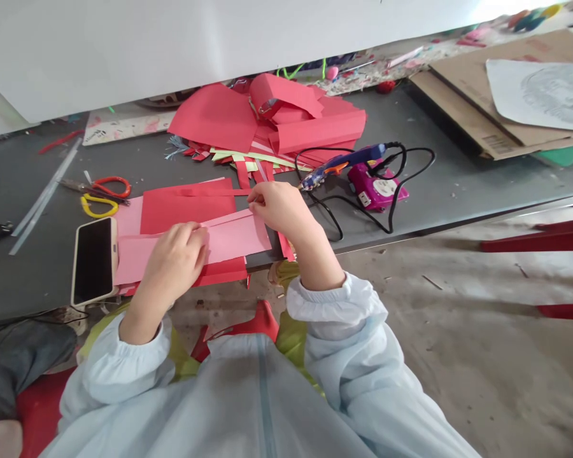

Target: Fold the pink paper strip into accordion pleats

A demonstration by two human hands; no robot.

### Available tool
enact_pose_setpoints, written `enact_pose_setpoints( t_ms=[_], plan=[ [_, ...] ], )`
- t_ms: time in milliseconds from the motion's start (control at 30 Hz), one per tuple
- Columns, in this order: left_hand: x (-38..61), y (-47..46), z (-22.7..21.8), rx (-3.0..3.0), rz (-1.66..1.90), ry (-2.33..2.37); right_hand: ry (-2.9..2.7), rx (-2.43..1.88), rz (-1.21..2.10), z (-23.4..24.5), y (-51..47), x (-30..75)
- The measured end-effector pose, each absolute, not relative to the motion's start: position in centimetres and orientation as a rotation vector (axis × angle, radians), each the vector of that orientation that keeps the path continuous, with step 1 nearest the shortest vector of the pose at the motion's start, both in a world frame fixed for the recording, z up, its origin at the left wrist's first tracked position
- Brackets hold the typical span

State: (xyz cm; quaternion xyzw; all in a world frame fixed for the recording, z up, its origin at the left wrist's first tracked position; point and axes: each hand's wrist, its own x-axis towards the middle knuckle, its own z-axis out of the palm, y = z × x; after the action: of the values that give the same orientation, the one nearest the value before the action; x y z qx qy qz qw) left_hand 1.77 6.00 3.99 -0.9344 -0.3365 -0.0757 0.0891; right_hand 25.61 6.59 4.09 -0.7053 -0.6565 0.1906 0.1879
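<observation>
A pink paper [236, 236] with a narrow fold along its far edge lies in front of me. It rests over red paper sheets [186, 213] at the table's front edge. My left hand [176, 257] is on the pink paper, fingers curled together, with the fingertips at the folded edge. At the paper's far right corner, my right hand [284, 207] is closed in a pinch on the fold. A thin red strip [214, 191] lies across the sheets just beyond. The undersides of both hands' fingers are partly hidden.
A phone [93, 261] and scissors [102, 196] lie at left. Behind is a heap of red paper [219, 117]. A blue glue gun [341, 166] with a black cable and a purple device [377, 187] lie at right, near cardboard [458, 114]. A white board [172, 51] overhangs the back.
</observation>
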Motion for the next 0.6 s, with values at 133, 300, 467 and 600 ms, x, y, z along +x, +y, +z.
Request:
enact_pose_setpoints(
  t_ms=[133, 300, 467, 600],
  plan=[
    [1.9, 5.5, 3.6, -2.760, -0.213, -0.995, -1.853, -2.006, 0.495, 4.0, 6.3, 25.7],
    [1.7, 5.0, 3.3, -2.796, -0.169, -1.024, -1.854, -2.003, 0.420, 3.8, 5.8, 25.8],
    [1.5, 4.5, 2.6, -2.774, -0.217, -0.987, -1.841, -1.998, 0.405, 4.0, 5.5, 26.1],
    [1.4, 4.4, 2.5, -2.780, -0.257, -0.983, -1.827, -2.017, 0.419, 4.1, 5.6, 26.3]
  ],
)
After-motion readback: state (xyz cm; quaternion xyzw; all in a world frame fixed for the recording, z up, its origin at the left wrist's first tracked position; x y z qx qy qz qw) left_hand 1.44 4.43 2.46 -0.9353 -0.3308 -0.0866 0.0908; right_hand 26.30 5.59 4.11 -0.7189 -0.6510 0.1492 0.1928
